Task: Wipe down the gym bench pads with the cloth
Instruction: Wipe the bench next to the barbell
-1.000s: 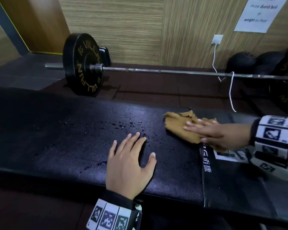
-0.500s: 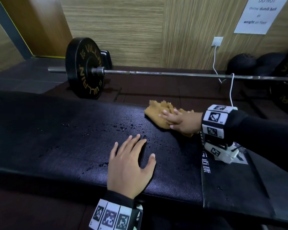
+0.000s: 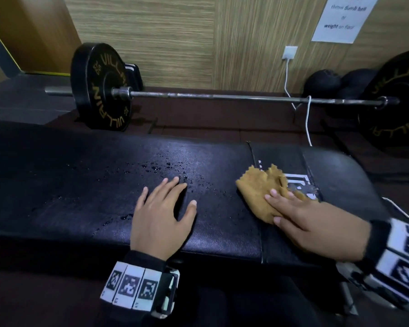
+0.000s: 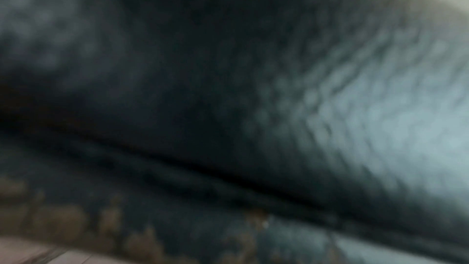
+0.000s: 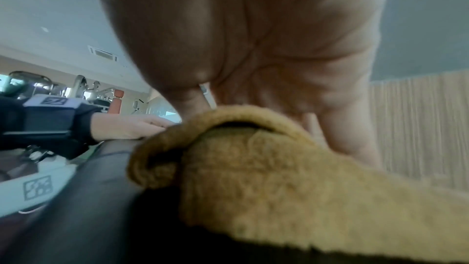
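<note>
The black bench pad (image 3: 80,190) runs across the head view, with water droplets (image 3: 165,168) scattered near its middle. My left hand (image 3: 161,215) lies flat on the pad with fingers spread, just below the droplets. A tan cloth (image 3: 260,190) is bunched on the pad's right part, over the white logo. My right hand (image 3: 300,215) presses down on the cloth with straight fingers. In the right wrist view the cloth (image 5: 279,178) fills the lower frame under my palm (image 5: 253,37). The left wrist view is dark and blurred against the pad (image 4: 228,87).
A barbell (image 3: 210,96) lies on the floor behind the bench, with a black plate (image 3: 99,86) at left and another (image 3: 397,102) at right. A white cable (image 3: 307,119) hangs from a wall socket (image 3: 290,52). Dark balls (image 3: 321,83) sit by the wall.
My right hand has drawn the cloth from the pad's far edge back to the right and toward me, onto the logo. The left hand has stayed flat in place.
</note>
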Demonstrator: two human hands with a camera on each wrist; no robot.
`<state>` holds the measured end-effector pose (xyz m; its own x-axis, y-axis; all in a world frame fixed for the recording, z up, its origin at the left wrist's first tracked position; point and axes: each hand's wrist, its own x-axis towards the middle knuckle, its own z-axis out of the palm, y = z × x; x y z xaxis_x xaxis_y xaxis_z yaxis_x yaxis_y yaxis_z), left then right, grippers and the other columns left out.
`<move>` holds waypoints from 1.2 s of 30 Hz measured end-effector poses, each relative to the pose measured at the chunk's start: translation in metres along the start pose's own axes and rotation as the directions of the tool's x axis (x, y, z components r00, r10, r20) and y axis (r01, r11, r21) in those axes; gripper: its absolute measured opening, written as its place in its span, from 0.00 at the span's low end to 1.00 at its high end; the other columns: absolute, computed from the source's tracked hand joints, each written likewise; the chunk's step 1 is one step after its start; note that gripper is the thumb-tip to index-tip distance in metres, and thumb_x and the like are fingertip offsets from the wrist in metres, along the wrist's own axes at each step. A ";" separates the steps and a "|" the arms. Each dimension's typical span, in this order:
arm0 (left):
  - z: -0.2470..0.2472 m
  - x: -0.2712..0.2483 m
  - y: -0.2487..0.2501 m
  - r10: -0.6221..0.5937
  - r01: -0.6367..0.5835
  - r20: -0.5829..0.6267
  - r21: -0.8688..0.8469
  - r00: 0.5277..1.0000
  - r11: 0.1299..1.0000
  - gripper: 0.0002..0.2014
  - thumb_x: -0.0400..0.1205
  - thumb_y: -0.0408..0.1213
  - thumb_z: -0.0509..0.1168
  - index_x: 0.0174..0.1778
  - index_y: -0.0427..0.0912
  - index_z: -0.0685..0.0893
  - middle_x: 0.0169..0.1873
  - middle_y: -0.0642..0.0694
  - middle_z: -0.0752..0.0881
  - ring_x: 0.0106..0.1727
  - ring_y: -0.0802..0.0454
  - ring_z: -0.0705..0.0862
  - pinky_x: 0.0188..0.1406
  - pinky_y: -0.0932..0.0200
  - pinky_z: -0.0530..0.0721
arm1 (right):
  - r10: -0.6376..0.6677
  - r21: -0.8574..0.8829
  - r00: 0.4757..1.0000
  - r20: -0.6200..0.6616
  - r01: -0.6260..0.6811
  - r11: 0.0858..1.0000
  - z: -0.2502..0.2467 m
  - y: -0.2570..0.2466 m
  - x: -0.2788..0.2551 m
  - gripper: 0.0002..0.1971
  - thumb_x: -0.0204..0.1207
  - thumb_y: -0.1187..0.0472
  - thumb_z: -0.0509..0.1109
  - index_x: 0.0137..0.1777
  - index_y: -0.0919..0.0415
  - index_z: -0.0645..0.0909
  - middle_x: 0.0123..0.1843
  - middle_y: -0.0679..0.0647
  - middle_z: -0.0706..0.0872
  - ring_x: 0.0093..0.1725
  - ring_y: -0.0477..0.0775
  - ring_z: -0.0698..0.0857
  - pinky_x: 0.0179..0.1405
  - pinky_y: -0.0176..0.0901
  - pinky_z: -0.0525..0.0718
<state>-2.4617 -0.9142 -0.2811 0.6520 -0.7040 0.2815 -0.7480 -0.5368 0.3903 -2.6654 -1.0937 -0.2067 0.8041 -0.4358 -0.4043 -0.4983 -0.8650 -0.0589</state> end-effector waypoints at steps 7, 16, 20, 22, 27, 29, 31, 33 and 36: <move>-0.017 -0.003 -0.017 0.059 -0.058 0.041 -0.024 0.997 0.998 0.24 0.78 0.58 0.56 0.66 0.55 0.82 0.71 0.59 0.77 0.76 0.60 0.70 0.79 0.48 0.62 | 0.082 -0.037 0.944 -0.321 -0.099 0.994 0.041 -0.024 -0.038 0.22 0.80 0.43 0.50 0.57 0.55 0.78 0.77 0.52 0.71 0.81 0.57 0.61 0.76 0.65 0.65; -0.034 -0.014 -0.051 -0.057 0.050 0.032 0.186 0.998 0.981 0.25 0.80 0.63 0.47 0.71 0.66 0.75 0.76 0.61 0.71 0.80 0.57 0.64 0.78 0.37 0.57 | 0.361 0.240 0.762 -0.537 -0.272 0.932 0.072 -0.071 -0.004 0.31 0.78 0.43 0.47 0.80 0.51 0.63 0.78 0.57 0.70 0.77 0.62 0.69 0.72 0.69 0.66; -0.030 -0.015 -0.050 -0.065 0.066 -0.009 0.180 0.998 0.982 0.24 0.80 0.60 0.48 0.70 0.65 0.76 0.75 0.60 0.72 0.80 0.57 0.65 0.78 0.37 0.56 | 0.388 0.233 0.795 -0.467 -0.312 0.921 0.058 -0.101 0.032 0.33 0.78 0.40 0.41 0.80 0.52 0.62 0.82 0.58 0.61 0.80 0.61 0.62 0.76 0.68 0.57; -0.029 -0.016 -0.051 -0.063 0.065 -0.014 0.173 0.998 0.983 0.23 0.81 0.58 0.48 0.71 0.65 0.75 0.76 0.61 0.72 0.80 0.57 0.64 0.79 0.38 0.54 | 0.328 0.204 0.826 -0.458 -0.261 0.943 0.055 -0.120 0.045 0.32 0.80 0.41 0.40 0.81 0.53 0.58 0.84 0.59 0.54 0.82 0.60 0.56 0.78 0.68 0.50; -0.028 -0.017 -0.051 -0.064 0.066 -0.019 0.190 0.998 0.980 0.24 0.81 0.56 0.47 0.72 0.66 0.74 0.77 0.61 0.70 0.80 0.57 0.63 0.80 0.40 0.54 | 0.005 0.097 0.886 -0.464 0.046 0.994 0.061 -0.163 0.043 0.28 0.84 0.47 0.40 0.83 0.54 0.50 0.85 0.58 0.47 0.83 0.59 0.52 0.80 0.62 0.46; -0.028 -0.018 -0.052 -0.062 0.066 -0.027 0.189 0.998 0.980 0.23 0.81 0.56 0.47 0.72 0.66 0.74 0.76 0.61 0.70 0.80 0.57 0.64 0.80 0.40 0.55 | -0.077 0.036 0.881 -0.466 0.106 0.994 0.070 -0.167 0.027 0.27 0.84 0.48 0.43 0.83 0.53 0.53 0.84 0.58 0.52 0.82 0.59 0.57 0.80 0.61 0.53; -0.028 -0.018 -0.052 -0.064 0.070 -0.037 0.188 0.997 0.980 0.23 0.81 0.56 0.48 0.72 0.65 0.74 0.76 0.61 0.71 0.80 0.57 0.64 0.80 0.41 0.55 | -0.108 -0.010 0.878 -0.467 0.117 0.993 0.079 -0.158 0.010 0.27 0.83 0.50 0.48 0.82 0.51 0.58 0.83 0.57 0.61 0.79 0.58 0.65 0.77 0.60 0.63; -0.028 -0.019 -0.052 -0.066 0.074 -0.047 0.183 0.997 0.980 0.23 0.81 0.56 0.48 0.71 0.65 0.75 0.76 0.61 0.71 0.80 0.57 0.64 0.80 0.41 0.55 | -0.071 -0.007 0.872 -0.485 0.077 0.997 0.087 -0.141 -0.006 0.27 0.81 0.50 0.52 0.81 0.49 0.62 0.80 0.55 0.67 0.77 0.57 0.70 0.74 0.59 0.69; -0.026 -0.019 -0.053 -0.065 0.074 -0.057 0.178 0.996 0.981 0.23 0.81 0.56 0.49 0.71 0.65 0.76 0.76 0.61 0.72 0.80 0.58 0.64 0.80 0.41 0.54 | 0.075 0.058 0.848 -0.524 -0.053 0.997 0.093 -0.115 -0.020 0.27 0.80 0.48 0.52 0.79 0.51 0.66 0.78 0.54 0.70 0.76 0.58 0.71 0.73 0.58 0.71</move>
<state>-2.4308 -0.8600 -0.2842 0.7054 -0.6400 0.3046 -0.7075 -0.6620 0.2474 -2.6549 -0.9624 -0.2770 0.8143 -0.5654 0.1312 -0.5581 -0.8248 -0.0902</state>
